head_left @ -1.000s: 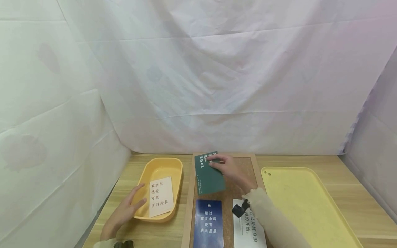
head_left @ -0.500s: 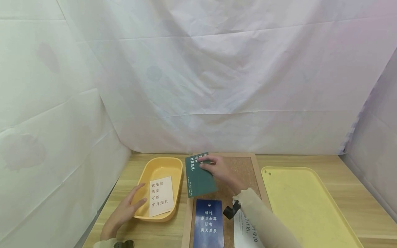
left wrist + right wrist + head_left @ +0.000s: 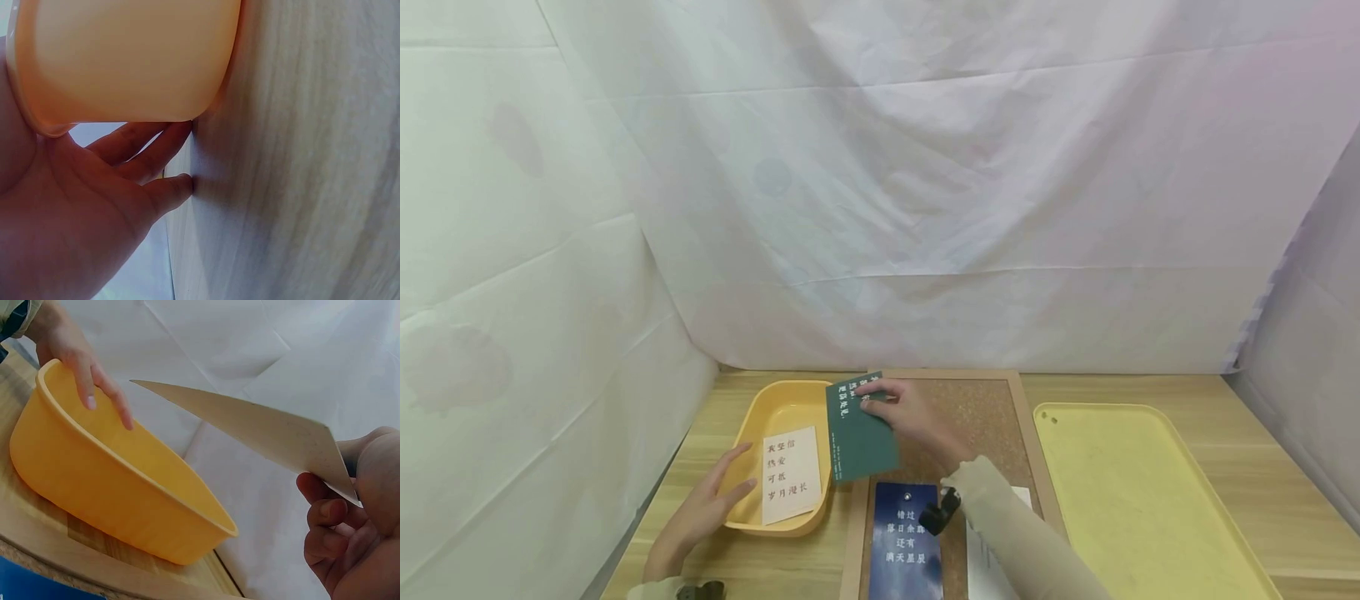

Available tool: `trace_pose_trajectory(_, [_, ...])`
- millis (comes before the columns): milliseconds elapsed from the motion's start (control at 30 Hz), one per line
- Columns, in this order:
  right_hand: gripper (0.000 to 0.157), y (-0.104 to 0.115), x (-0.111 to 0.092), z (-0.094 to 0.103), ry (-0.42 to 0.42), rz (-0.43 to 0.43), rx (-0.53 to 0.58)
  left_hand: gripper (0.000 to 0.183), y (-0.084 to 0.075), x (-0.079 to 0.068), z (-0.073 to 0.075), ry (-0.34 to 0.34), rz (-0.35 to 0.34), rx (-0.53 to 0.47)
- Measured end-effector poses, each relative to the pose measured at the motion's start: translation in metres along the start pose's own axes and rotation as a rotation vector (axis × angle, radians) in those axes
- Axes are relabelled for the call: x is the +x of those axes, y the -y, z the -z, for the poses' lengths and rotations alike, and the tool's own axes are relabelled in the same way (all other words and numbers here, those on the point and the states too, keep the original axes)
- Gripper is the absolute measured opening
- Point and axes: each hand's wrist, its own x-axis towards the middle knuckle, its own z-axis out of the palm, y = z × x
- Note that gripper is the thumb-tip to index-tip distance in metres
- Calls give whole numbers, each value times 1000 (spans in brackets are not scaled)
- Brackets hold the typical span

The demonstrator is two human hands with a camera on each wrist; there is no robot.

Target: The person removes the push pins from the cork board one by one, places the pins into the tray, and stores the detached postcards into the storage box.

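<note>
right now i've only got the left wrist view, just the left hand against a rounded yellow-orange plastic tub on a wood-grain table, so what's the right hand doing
Observer: The right hand is pinching a dark green rectangular card with white lettering.

Operator: ok and anything inside the tub

Observer: Yes, the head view shows a cream rectangular card with dark handwriting-style characters in it.

Operator: is the green one touching the tub

Observer: No, the right wrist view shows the white sheet backdrop between them.
</note>
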Motion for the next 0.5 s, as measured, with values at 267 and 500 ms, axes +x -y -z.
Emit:
trace_pose_trajectory(267, [20,2,1,-15,3,4,29,64,-2,-3,1,5,3,-3])
trace_pose_trajectory(500, [20,0,6,-30,31,22,33,65,-2,-4,3,3,0,6])
